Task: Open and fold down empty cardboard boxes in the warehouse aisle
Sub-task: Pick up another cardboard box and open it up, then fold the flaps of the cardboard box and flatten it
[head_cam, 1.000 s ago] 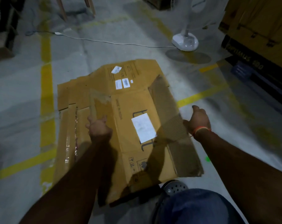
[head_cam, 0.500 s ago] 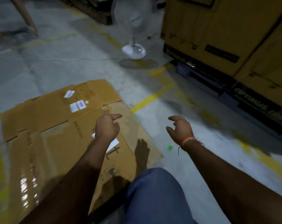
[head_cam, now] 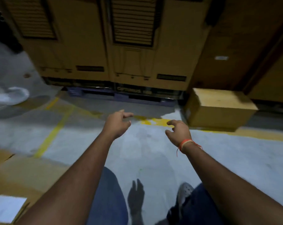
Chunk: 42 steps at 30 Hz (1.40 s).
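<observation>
The person stands in the aisle with both arms stretched forward. The left hand (head_cam: pixel 117 123) and the right hand (head_cam: pixel 178 130) hang in the air above the grey concrete floor (head_cam: pixel 72 135); their fingers are loosely curled and they hold nothing. The flattened brown cardboard sheet with a white label (head_cam: pixel 24 177) lies on the floor at the person's lower left, and no hand touches it, so I judge that this box is finished. A small closed brown cardboard box (head_cam: pixel 218 109) stands on the floor ahead to the right, near the right hand but apart from it, just in front of the tall stacked brown cartons on a dark pallet (head_cam: pixel 88 54). The step now seems to be the change to a next box. The next move probably calls for a step forward and a reach to the small box, to take it by its sides; whether it is empty I cannot tell.
</observation>
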{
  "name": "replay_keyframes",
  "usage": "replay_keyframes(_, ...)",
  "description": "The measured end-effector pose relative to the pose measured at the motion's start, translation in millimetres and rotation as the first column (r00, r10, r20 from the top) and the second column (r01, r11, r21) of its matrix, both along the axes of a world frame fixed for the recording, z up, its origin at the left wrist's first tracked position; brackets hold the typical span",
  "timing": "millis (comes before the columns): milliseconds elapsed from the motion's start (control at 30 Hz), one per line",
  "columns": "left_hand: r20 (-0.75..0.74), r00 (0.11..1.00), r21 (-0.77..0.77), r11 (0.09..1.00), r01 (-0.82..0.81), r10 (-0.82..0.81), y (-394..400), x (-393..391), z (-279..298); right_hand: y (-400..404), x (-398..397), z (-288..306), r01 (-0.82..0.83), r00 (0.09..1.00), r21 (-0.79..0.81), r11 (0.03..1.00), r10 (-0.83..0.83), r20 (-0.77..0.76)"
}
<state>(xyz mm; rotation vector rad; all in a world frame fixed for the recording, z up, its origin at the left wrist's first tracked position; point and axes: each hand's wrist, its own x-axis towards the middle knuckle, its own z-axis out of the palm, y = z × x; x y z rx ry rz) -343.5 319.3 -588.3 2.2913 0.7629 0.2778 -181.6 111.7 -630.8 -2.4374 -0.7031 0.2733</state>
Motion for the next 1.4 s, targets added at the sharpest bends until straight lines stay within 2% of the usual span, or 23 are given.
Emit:
replay_keyframes(167,-0.023,0.993,0.015,0.993,0.118,-0.117,-43.1,55.4,3.7,-39.7,25.3,-19.7,0.186,0.979,0.081,0.979,-0.177,-0.103)
replay_keyframes(333,-0.023,0.987,-0.018,0.987,0.161,-0.161,-33.1,101.3,-36.6,-24.9,65.5,-71.2,0.326,0.921,0.144,0.935,-0.279,-0.273)
replay_keyframes(400,-0.022,0.988,-0.028,0.988,0.153,-0.154,-19.8,135.3,-52.8,-9.9,98.0,-83.9,0.432,0.871,0.179,0.884,-0.358,-0.336)
replay_keyframes(500,0.009,0.987,-0.068,0.984,0.163,-0.163,-3.9,208.8,-81.8,9.5,153.3,-104.3,0.533,0.831,0.237,0.812,-0.451,-0.325)
replay_keyframes(633,0.041,0.964,-0.182,0.947,0.265,-0.262,-21.0,301.6,-125.2,3.3,202.0,-137.2,0.685,0.724,0.267,0.678,-0.594,-0.35)
replay_keyframes(700,0.041,0.955,-0.272,0.917,0.293,-0.293,-42.3,334.5,-135.4,-4.5,214.5,-134.6,0.734,0.678,0.297,0.611,-0.627,-0.383)
replay_keyframes(800,0.064,0.935,-0.353,0.869,0.348,-0.349,-67.4,376.8,-131.9,-17.0,228.5,-119.4,0.753,0.658,0.379,0.538,-0.626,-0.418)
replay_keyframes(900,0.065,0.911,-0.371,0.837,0.401,-0.408,-95.2,426.0,-109.8,-46.9,248.0,-103.4,0.827,0.562,0.343,0.446,-0.635,-0.529)
replay_keyframes(1000,0.045,0.89,-0.389,0.812,0.435,-0.455,-125.6,479.6,-85.4,-77.9,289.6,-76.4,0.882,0.472,0.314,0.352,-0.673,-0.569)
replay_keyframes(1167,0.002,0.833,-0.378,0.771,0.512,-0.553,-162.7,562.5,-58.6,-101.3,369.2,-45.0,0.888,0.46,0.317,0.334,-0.683,-0.567)
replay_keyframes(1400,-0.125,0.789,-0.291,0.783,0.55,-0.601,-162.3,691.2,-79.3,-96.9,485.3,-77.9,0.924,0.383,0.254,0.286,-0.711,-0.59)
